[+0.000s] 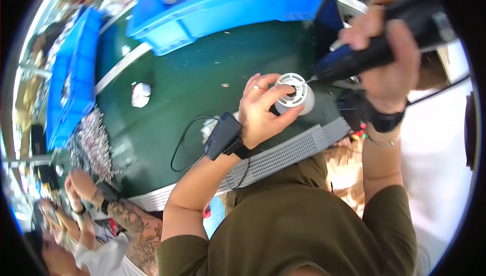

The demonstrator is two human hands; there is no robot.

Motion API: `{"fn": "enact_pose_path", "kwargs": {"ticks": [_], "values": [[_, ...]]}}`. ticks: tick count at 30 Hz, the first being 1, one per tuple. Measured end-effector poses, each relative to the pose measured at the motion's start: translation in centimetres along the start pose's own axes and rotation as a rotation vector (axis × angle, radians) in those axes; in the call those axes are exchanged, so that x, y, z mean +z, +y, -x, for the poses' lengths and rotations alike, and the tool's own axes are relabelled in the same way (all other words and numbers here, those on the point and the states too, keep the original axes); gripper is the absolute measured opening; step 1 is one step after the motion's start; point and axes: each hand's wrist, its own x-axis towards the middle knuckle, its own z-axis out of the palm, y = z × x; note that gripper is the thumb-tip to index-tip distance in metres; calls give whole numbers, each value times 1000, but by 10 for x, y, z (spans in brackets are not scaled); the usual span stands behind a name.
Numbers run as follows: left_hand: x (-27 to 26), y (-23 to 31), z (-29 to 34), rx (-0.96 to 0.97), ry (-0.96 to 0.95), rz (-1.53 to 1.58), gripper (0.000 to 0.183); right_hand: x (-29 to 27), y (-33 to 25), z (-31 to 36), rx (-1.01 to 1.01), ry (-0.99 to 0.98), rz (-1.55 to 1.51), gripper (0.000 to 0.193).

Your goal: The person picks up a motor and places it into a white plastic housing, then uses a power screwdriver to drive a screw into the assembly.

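My left hand [260, 106] grips a round white plastic housing [308, 102] against the green work surface, one finger bent over its slotted ring-shaped top. Wrapped in the fingers of my right hand [392, 68] is a black electric screwdriver [339, 64]. It slants down to the left, and its thin tip comes to the right rim of the housing's top; whether it touches a screw I cannot tell. Motion blurs the right hand and the tool's body. Both wrists wear dark straps, with a small black box on the left one.
A large blue bin [228, 15] with white parts stands at the back; another blue bin [76, 73] is at left. On the green surface [177, 83] lie a white piece [140, 95] and a pile of small metallic parts [93, 142]. A co-worker's hands [81, 185] are at lower left.
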Motion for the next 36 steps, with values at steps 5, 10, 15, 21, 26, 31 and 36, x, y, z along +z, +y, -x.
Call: {"fn": "enact_pose_path", "kwargs": {"ticks": [5, 10, 15, 21, 26, 31, 36], "values": [[-115, -25, -8, -75, 181, -904, 29, -25, -21, -16, -62, 178, 655, 34], [-197, -101, 26, -42, -52, -1445, 30, 17, 8, -24, -241, 504, 565, 26], [-305, -154, 63, -92, -22, -1491, 37, 20, 18, 69, -353, 169, 845, 42], [-262, -39, 7, -420, 301, -1719, 38, -32, -28, 151, -511, 252, 1097, 19], [-69, 112, -14, 27, 84, -241, 36, -155, -26, 180, -17, 1072, 738, 25], [141, 195, -50, -357, -466, 888, 59, -214, 6, 176, 2, 746, 1611, 53], [339, 131, -167, -856, -98, 823, 29, -267, 35, 176, 171, 748, 1904, 67]]}}
